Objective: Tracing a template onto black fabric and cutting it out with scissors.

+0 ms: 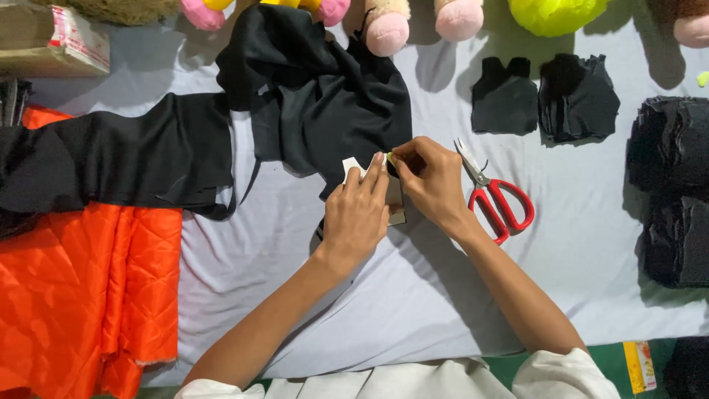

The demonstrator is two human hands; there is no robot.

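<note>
My left hand lies flat, fingers together, pressing a pale card template down onto the black cloth. Most of the template is hidden under the hand. My right hand is closed around a small yellow-green marker, its tip at the template's upper edge beside my left fingertips. The black cloth runs from the top centre down to my hands and off to the left.
Red-handled scissors lie just right of my right hand. Cut black pieces and stacks sit at the right. Orange quilted fabric fills the lower left. Plush toys line the top edge; a box is top left.
</note>
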